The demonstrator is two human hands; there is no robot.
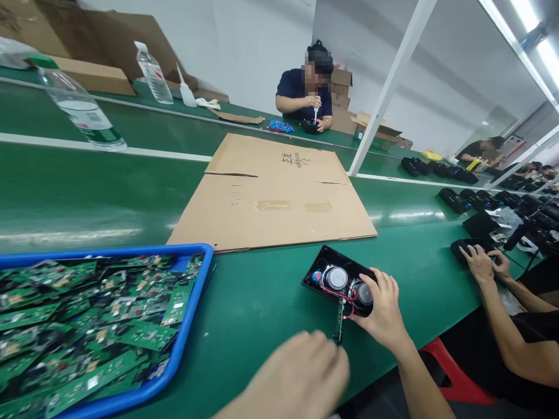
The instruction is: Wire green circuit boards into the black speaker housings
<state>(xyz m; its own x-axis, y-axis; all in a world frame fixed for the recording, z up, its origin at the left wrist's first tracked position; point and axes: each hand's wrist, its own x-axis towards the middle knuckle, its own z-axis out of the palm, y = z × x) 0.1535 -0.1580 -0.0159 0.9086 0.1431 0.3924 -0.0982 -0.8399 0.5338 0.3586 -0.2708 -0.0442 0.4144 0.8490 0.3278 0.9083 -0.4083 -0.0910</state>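
Note:
My right hand [384, 305] grips the right end of a black speaker housing [312, 273], fingers over its edge. Inside the housing are two round silver speakers [336, 278], a blue and red round part [317, 276] and red wires. A narrow circuit board [340, 317] sticks out over the housing's near edge, toward me. My left hand [305, 366] is smeared by motion just below the board's near end; its fingers look curled, but their tips are hidden, and whether they hold anything does not show.
A blue tray [192, 326] of green circuit boards stands at left. Flat cardboard [283, 203] lies beyond the housing. Bottles [85, 116] stand at back left. One person [301, 93] works opposite; another's hands [480, 265] touch a black housing at right, near a red stool [454, 378].

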